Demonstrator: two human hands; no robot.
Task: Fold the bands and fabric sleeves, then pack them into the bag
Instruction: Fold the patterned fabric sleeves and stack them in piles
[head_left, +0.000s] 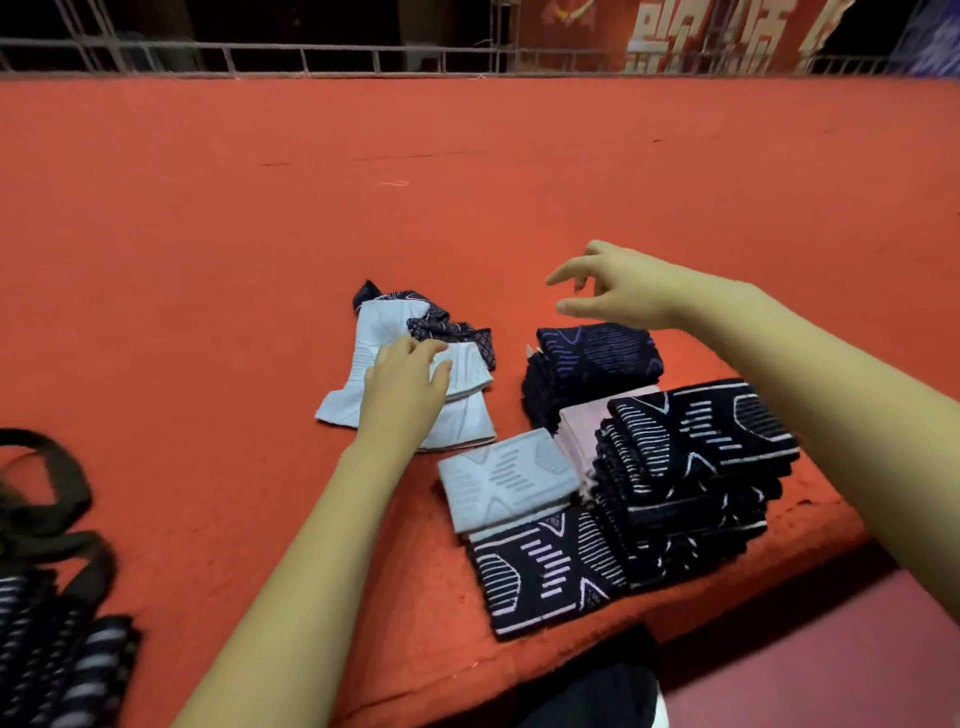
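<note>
Head view: on a red cloth (467, 182), the left hand (405, 387) lies on a loose heap of white and dark sleeves (376, 332). Its fingers are bent onto the white fabric; whether they pinch it cannot be told. The right hand (618, 291) hovers with fingers loosely curled, holding nothing, above the folded stacks (696, 452) just right of the heap. A dark bag (52, 634) lies well apart, far left.
</note>
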